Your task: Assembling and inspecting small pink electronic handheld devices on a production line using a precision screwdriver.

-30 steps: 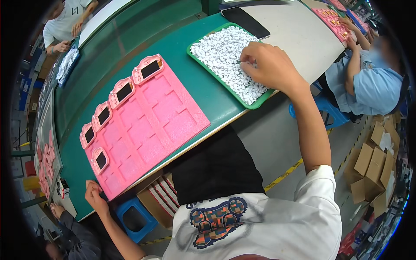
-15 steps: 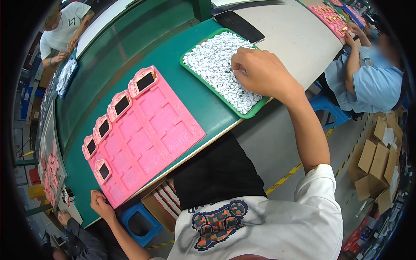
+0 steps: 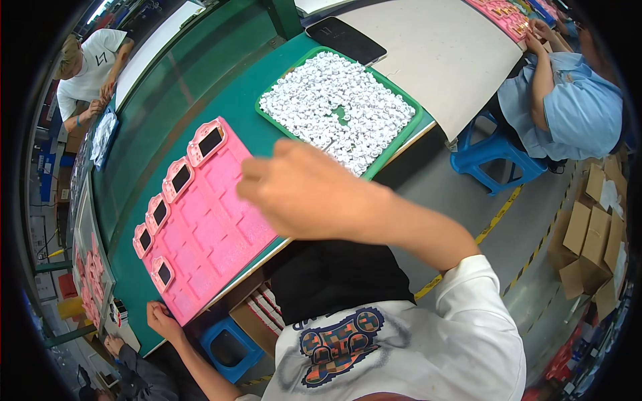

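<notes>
the right hand [image 3: 304,194] is held above the near right part of the pink tray [image 3: 200,234], between that tray and the green one. its fingers are curled in, but they are blurred and seen from the back, so it cannot be told whether they are pressed together or closed on anything. the left hand [image 3: 162,321] is half curled at the tray's lower corner; whether the edge is gripped or only touched cannot be told.

in the pink tray, five pink screen units [image 3: 178,180] are seated: four in a line along the far left side, one beside the lowest of these. the other recesses in view are unfilled. just beyond the right hand, small white pieces [image 3: 307,100] are heaped in the green tray [image 3: 401,138], with a patch of its floor bared.

the step in hand is judged to be the carrying of a white piece toward the units. for the next move, a unit would need to be reached with fine fingertip control, while the pink tray is steadied by the left hand.

farther out, a black tablet [image 3: 346,40] is laid beyond the green tray.
</notes>
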`<action>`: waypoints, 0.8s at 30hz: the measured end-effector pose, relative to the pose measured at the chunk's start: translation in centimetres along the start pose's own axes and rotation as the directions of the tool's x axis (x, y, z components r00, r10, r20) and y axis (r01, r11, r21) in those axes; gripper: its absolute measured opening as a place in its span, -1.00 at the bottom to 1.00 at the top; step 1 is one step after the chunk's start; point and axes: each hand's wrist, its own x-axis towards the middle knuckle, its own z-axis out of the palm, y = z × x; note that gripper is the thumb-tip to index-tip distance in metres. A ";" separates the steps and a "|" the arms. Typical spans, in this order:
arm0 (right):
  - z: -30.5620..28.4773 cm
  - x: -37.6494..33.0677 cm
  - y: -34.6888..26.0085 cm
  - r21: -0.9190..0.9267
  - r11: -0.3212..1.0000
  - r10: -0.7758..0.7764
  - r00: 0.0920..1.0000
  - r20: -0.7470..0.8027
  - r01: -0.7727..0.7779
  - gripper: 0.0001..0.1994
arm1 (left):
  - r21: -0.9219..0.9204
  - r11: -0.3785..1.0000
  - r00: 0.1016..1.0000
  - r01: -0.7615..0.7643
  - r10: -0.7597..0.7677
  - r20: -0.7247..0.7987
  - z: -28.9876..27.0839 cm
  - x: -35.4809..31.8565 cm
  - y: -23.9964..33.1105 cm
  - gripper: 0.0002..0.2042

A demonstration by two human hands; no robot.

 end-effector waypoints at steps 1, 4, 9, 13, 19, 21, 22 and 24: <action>0.6 0.2 -1.2 0.015 1.000 -0.007 1.000 0.016 0.007 -0.94 | 0.005 1.000 1.000 0.003 -0.003 -0.021 0.2 -0.1 0.2 -0.80; 3.0 0.6 -3.0 -0.041 0.998 -0.046 0.997 0.070 0.049 -0.93 | 0.051 0.999 1.000 0.002 -0.001 -0.020 0.2 -0.5 0.8 -0.80; 5.8 0.7 -3.9 -0.053 0.991 -0.112 0.984 0.141 0.120 -0.91 | 0.113 0.994 0.998 -0.004 0.011 -0.061 0.3 -1.0 0.4 -0.82; 5.2 0.4 -4.2 -0.139 0.990 0.014 0.987 0.162 0.009 -0.92 | 0.103 0.992 0.997 -0.073 0.076 -0.029 1.2 -0.5 1.5 -0.84; 6.4 0.2 -4.1 -0.109 0.993 -0.019 0.988 0.154 0.036 -0.86 | 0.066 0.996 0.995 -0.055 0.060 -0.079 -0.1 -1.2 2.2 -0.89; 5.5 0.3 -4.3 -0.024 1.000 0.017 0.989 0.150 -0.013 -0.85 | 0.040 0.995 0.989 -0.086 0.090 -0.119 1.2 -0.9 2.9 -0.89; 5.0 0.5 -4.5 0.010 1.000 -0.002 0.990 0.139 0.000 -0.83 | 0.060 0.996 0.994 -0.067 0.071 -0.078 1.1 -0.9 2.4 -0.92; 4.9 1.3 -5.1 0.064 0.997 -0.044 0.990 0.131 0.036 -0.81 | 0.096 0.995 0.998 -0.027 0.033 -0.057 0.9 -1.0 2.4 -0.92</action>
